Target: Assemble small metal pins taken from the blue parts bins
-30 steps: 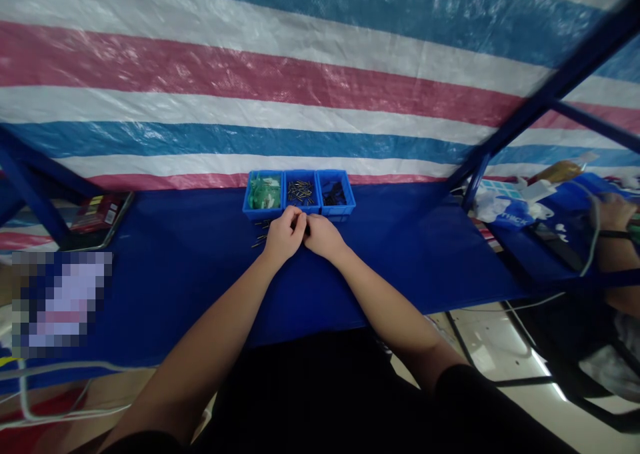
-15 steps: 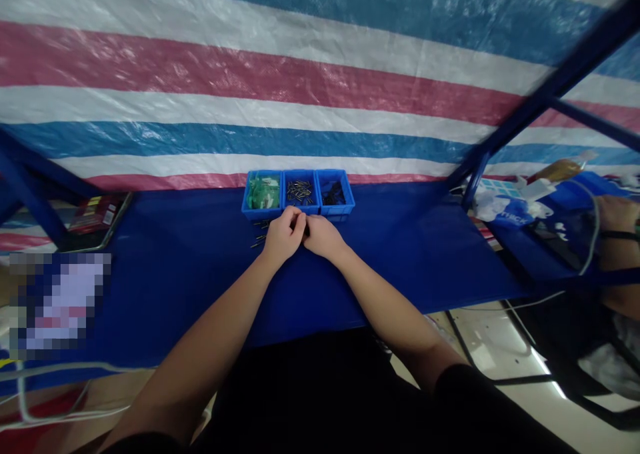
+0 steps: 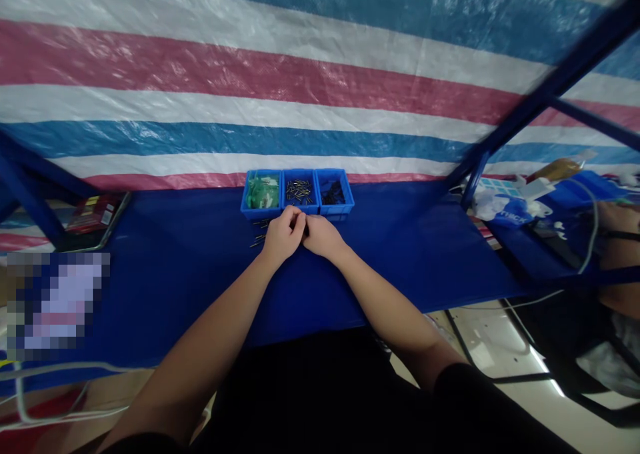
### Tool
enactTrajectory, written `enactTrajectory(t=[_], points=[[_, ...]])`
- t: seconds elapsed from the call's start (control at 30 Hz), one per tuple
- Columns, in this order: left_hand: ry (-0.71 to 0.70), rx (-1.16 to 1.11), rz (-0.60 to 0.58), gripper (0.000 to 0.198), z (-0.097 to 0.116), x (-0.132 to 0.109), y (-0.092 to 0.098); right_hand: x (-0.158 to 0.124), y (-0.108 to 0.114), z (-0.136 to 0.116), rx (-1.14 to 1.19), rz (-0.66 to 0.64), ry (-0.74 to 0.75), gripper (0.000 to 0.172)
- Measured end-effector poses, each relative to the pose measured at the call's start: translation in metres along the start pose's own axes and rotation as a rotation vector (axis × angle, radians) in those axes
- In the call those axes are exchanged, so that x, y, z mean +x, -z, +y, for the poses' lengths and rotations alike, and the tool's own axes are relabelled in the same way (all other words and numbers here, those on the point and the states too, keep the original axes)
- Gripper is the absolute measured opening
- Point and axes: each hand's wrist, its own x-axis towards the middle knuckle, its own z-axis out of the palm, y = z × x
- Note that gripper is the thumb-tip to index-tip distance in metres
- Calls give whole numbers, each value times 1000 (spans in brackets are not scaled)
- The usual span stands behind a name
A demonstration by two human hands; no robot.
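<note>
My left hand [image 3: 284, 233] and my right hand [image 3: 323, 234] meet over the blue tabletop, both closed, fingertips pressed together. A small dark piece shows between them, too hidden to name. Just beyond stand three joined blue bins. The left bin [image 3: 244, 201] holds green and clear pieces [image 3: 263, 191]. In the middle bin [image 3: 302, 209] lie several thin dark pins with brassy ends [image 3: 299, 190]. Black parts [image 3: 332, 193] fill some of the right bin [image 3: 336, 209]. Several dark slim pieces [image 3: 259, 239] lie on the table, left of my left hand.
Blue frame posts [image 3: 480, 154] flank the table [image 3: 190, 261]. At left sit a red box [image 3: 93, 214] and a blurred-out pale item [image 3: 67, 301]. To the right, another person's arm [image 3: 617, 234] is beside plastic bags [image 3: 515, 211] and a hanging cable [image 3: 594, 234].
Both hands stay almost still, pressed together at the same spot. The view has shifted very slightly; the bins and loose pieces look unchanged.
</note>
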Motion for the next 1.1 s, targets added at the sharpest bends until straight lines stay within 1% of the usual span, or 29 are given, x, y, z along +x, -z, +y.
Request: enactTrajectory(t=[0.3,0.87,1.1], points=[[4,9,-15,23,0,0,0,0,0,0,-5,4,4,23],[11,13,-31,21,-1,0,0,-1,5,-4,-14,-27,2,23],[10,12,-36,19,0,1,0,0,2,-1,-21,-24,17,24]])
